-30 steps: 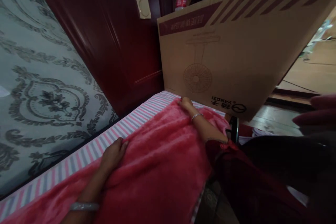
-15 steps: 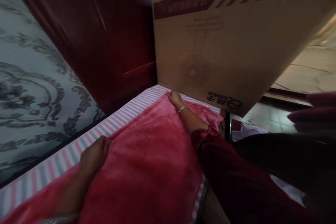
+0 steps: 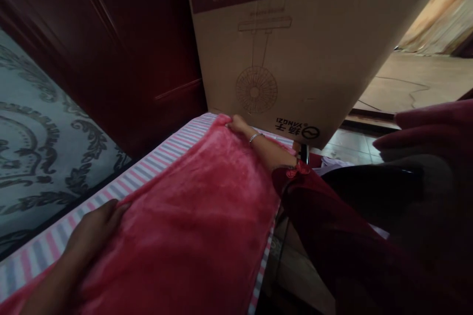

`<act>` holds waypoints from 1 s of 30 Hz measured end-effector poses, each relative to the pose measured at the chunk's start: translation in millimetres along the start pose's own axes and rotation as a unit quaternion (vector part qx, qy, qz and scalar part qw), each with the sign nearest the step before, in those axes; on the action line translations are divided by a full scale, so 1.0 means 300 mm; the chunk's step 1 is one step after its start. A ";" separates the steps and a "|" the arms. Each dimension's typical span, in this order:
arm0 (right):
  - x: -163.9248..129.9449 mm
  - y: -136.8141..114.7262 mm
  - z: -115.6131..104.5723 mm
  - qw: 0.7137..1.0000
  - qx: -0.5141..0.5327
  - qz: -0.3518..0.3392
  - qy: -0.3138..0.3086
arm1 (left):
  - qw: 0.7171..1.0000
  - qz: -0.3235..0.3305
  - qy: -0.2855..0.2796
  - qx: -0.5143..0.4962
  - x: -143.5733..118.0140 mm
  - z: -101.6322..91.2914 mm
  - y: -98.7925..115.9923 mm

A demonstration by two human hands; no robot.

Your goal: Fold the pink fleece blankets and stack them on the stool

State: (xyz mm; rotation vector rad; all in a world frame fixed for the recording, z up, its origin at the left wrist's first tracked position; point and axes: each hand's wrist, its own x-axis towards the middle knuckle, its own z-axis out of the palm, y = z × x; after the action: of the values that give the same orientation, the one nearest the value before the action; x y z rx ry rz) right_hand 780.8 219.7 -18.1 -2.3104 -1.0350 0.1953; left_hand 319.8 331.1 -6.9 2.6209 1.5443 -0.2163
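A: Left hand (image 3: 94,229), lower left of frame: resting flat on near edge of pink fleece blanket (image 3: 192,216), fingers closed together on the fabric; pinching or just pressing, cannot tell.

B: Right hand (image 3: 238,125)?

A: Centre frame, reaching forward; fingers curled over far corner of blanket, gripping it; bracelet (image 3: 255,136) on wrist, dark red sleeve (image 3: 332,236) behind.

B: Blanket position?

A: Spread across centre and lower middle, lying on striped sheet (image 3: 162,157); stripes exposed along left edge.

B: Surroundings?

A: Cardboard box (image 3: 295,44) with fan drawing, upper centre, just beyond right hand; dark wood panel (image 3: 121,54) upper left; patterned grey surface (image 3: 33,138) far left.
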 end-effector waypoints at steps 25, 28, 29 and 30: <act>-0.271 0.274 -0.162 0.980 -0.080 0.178 0.033 | 0.961 0.248 0.120 -0.004 -0.132 -0.003 0.281; -0.361 0.318 -0.172 0.977 -0.060 0.196 0.057 | 0.940 0.326 0.062 -0.084 -0.275 0.082 0.404; -0.379 0.328 -0.174 0.977 -0.052 0.199 0.059 | 0.931 0.350 0.047 -0.094 -0.313 0.112 0.431; -0.391 0.334 -0.176 0.977 -0.043 0.200 0.059 | 0.923 0.369 0.041 -0.102 -0.343 0.140 0.450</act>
State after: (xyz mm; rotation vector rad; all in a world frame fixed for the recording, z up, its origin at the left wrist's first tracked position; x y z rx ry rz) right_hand 782.8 58.9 -44.6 -2.5557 -0.5214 0.1709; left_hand 385.4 170.6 -30.0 2.8299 0.4611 0.1110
